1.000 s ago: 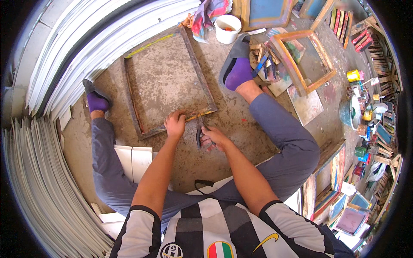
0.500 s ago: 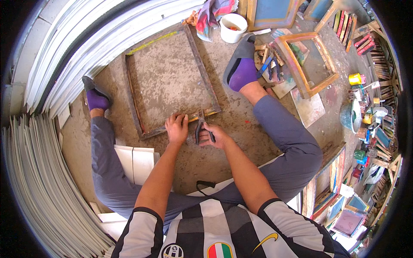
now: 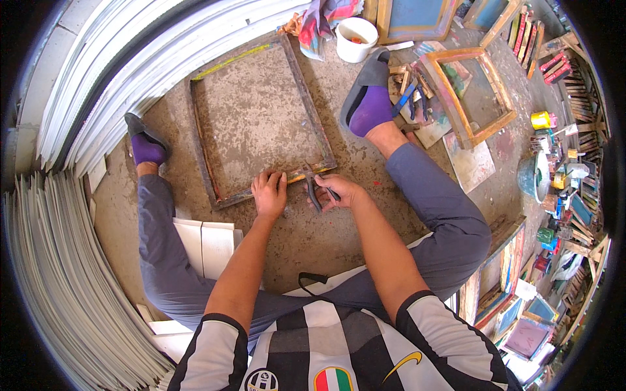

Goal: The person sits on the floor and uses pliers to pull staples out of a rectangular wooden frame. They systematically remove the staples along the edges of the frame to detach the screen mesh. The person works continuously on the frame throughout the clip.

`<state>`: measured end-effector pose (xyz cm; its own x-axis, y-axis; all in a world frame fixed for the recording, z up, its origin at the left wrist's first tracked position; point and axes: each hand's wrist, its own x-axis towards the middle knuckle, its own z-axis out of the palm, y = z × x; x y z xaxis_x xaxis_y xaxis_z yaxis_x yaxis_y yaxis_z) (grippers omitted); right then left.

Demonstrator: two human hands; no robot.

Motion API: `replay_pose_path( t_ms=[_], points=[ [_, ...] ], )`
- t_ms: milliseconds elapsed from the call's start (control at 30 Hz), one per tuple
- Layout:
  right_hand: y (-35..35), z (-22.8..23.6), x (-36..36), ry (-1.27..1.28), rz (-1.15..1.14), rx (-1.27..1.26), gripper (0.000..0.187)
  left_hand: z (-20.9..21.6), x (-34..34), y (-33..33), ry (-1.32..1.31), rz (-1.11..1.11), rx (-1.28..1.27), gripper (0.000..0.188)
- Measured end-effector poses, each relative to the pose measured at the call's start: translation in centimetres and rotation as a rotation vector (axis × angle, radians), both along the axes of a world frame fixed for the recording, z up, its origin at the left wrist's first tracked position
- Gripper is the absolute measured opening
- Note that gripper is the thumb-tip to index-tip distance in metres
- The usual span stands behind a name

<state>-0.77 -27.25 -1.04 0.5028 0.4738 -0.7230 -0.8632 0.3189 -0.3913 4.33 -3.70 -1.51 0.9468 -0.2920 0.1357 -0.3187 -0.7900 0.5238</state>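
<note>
A worn wooden frame (image 3: pixel 307 99) with paint stains lies on the floor between my legs, with nothing stretched across it. My left hand (image 3: pixel 268 195) holds its near rail, fingers bent over the top edge. Close by on the right, my right hand (image 3: pixel 342 191) grips dark-handled pliers (image 3: pixel 314 190). The jaws of the pliers meet the near rail not far from its right corner. Whether they pinch anything there is too small to tell.
Right of my foot lie blue-handled pliers (image 3: pixel 405 98) among wood scraps, beside another wooden frame (image 3: pixel 506 118). A white bucket (image 3: pixel 355 52) stands at the far side. Stacked white sheets (image 3: pixel 65 280) line the left. Paint pots, a tub (image 3: pixel 525 177) and more frames crowd the right.
My right hand has shifted slightly right along the near rail, and the pliers have tilted, their handles swinging right. My left hand stays on the frame.
</note>
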Motion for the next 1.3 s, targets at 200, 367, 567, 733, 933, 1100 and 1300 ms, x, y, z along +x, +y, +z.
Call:
replay_pose_path(
  t_ms=[200, 367, 567, 733, 933, 1100, 1300],
  points=[
    [2.3, 0.2, -1.2, 0.064, -0.16, 0.011, 0.049, -0.1, -0.1, 0.0, -0.014, 0.004, -0.016, 0.025],
    [5.4, -0.2, -2.1, 0.108, -0.387, 0.074, 0.049, 0.6, -0.1, 0.0, 0.003, -0.04, 0.021, 0.024],
    [8.2, 3.1, -0.4, 0.252, -0.534, 0.006, 0.046, 0.0, -0.3, 0.4, 0.035, -0.034, 0.059, 0.026],
    [7.6, 5.3, 1.4, 0.219, -0.724, 0.171, 0.045, 0.0, -0.3, 0.5, -0.054, -0.101, 0.191, 0.035],
    [3.8, 6.0, -4.5, -0.007, -0.597, -0.221, 0.035, 0.0, 0.5, 0.8, 0.088, -0.116, 0.24, 0.046],
    [4.4, 5.8, -6.9, -0.017, -0.389, -0.307, 0.038, 2.1, 2.2, 2.2, 0.143, -0.226, 0.45, 0.048],
    [6.7, 4.2, -7.0, -0.162, -0.138, -0.39, 0.034, 5.0, 3.5, 6.6, 0.134, -0.352, 0.641, 0.052]
  ],
)
